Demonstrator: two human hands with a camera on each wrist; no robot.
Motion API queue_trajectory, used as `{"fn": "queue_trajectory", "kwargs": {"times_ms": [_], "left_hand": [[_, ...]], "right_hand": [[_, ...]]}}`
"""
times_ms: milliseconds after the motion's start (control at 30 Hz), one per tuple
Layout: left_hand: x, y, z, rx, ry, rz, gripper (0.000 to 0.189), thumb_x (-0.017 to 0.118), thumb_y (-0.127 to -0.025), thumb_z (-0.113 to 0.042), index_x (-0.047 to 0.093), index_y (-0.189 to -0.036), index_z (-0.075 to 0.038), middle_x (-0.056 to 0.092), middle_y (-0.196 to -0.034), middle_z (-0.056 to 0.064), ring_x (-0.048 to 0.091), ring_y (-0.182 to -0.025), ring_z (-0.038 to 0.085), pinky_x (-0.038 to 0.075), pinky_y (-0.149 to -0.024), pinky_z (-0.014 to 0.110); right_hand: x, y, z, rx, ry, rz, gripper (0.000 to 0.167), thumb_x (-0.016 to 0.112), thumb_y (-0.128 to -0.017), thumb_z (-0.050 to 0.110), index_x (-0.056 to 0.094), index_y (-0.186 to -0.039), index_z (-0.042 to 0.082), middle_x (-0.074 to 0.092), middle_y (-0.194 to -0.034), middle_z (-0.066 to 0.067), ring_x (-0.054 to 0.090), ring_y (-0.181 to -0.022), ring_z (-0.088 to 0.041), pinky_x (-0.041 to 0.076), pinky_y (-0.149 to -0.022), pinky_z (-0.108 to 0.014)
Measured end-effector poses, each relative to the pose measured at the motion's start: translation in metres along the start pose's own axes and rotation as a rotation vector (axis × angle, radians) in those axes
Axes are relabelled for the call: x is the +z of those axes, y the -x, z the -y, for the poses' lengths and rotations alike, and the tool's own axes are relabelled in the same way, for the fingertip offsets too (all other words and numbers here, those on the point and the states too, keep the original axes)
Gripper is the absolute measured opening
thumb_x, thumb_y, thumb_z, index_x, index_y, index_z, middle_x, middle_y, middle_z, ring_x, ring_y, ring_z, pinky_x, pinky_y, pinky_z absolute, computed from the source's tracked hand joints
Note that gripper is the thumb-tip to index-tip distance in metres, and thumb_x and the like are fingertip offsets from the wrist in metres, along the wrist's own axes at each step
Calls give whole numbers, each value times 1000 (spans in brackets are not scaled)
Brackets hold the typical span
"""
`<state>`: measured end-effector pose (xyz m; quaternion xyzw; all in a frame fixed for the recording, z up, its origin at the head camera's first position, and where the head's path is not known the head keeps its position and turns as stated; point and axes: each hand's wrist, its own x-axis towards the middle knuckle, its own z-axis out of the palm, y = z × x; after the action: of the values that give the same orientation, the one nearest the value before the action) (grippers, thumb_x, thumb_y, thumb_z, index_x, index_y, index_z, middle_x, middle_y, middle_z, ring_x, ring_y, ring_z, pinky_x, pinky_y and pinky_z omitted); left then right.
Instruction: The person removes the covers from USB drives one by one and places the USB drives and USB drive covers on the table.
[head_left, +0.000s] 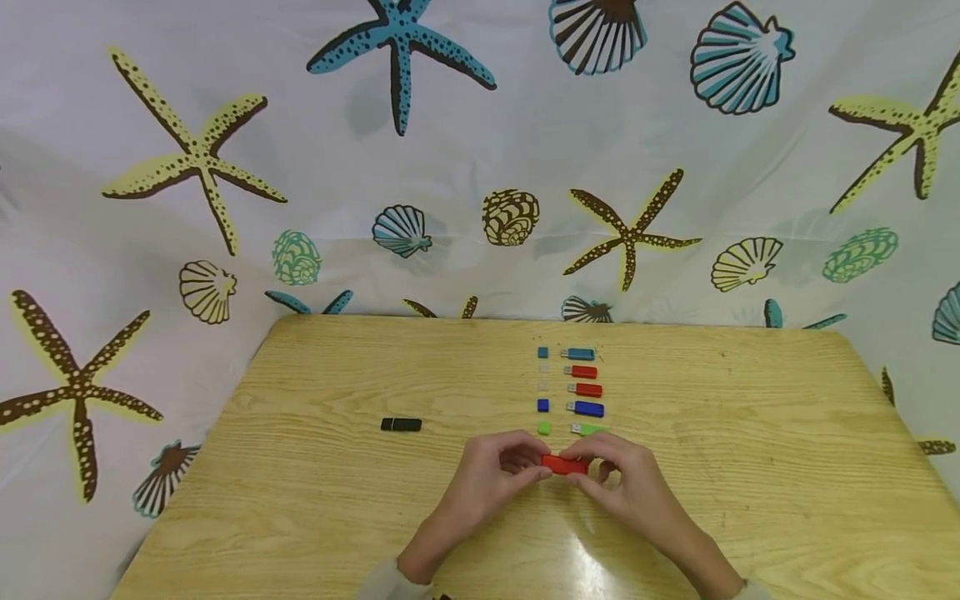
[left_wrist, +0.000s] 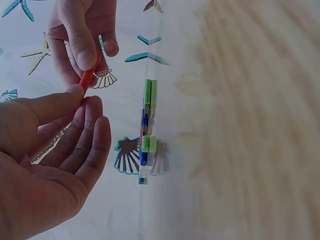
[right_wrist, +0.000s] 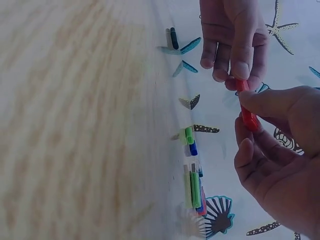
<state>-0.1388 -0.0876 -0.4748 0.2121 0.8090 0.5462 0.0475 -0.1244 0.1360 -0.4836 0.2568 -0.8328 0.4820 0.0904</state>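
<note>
Both hands hold a red USB flash drive (head_left: 564,465) between them, close over the front middle of the table. My left hand (head_left: 491,475) pinches its left end between thumb and fingers, and my right hand (head_left: 630,477) pinches the other end. The drive looks like one unbroken piece in the head view; fingertips cover its ends. In the right wrist view the red drive (right_wrist: 248,116) slants between the two thumbs. Just beyond the hands lie a green flash drive (head_left: 587,430), its metal plug bare, and a green cap (head_left: 543,428).
Behind the green drive, uncapped drives line up: blue (head_left: 588,409), two red (head_left: 585,390), and teal (head_left: 580,354). Left of them runs a column of caps, including a blue cap (head_left: 543,406) and a teal cap (head_left: 543,352). A black flash drive (head_left: 401,425) lies farther left on the wooden table (head_left: 315,492).
</note>
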Motion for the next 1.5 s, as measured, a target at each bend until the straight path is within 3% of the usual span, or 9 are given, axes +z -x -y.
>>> {"fn": "queue_trajectory", "kwargs": {"times_ms": [300, 767, 1500], "left_hand": [[0, -4, -2, 11, -44, 27, 13, 82, -87, -6, 78, -99, -8, 76, -91, 2, 70, -76, 8, 59, -69, 25], [-5, -3, 1, -25, -75, 20, 13, 82, -88, -12, 80, -101, -12, 76, -94, -3, 70, -79, 7, 59, -73, 25], [-8, -6, -1, 55, -35, 32, 13, 82, -88, -12, 81, -102, -11, 76, -95, -3, 71, -80, 7, 61, -76, 31]], "right_hand": [[0, 0, -3, -109, 72, -26, 32, 86, -78, -6, 79, -103, 14, 74, -98, 6, 63, -78, -9, 54, -58, -28], [-3, -2, -3, -183, 118, -5, 27, 83, -81, -6, 78, -103, 9, 73, -104, -1, 64, -80, -11, 56, -61, -25], [-13, -1, -1, -233, 72, -17, 27, 81, -83, -7, 79, -102, 11, 74, -104, 0, 66, -83, -12, 58, -62, -34]]}}
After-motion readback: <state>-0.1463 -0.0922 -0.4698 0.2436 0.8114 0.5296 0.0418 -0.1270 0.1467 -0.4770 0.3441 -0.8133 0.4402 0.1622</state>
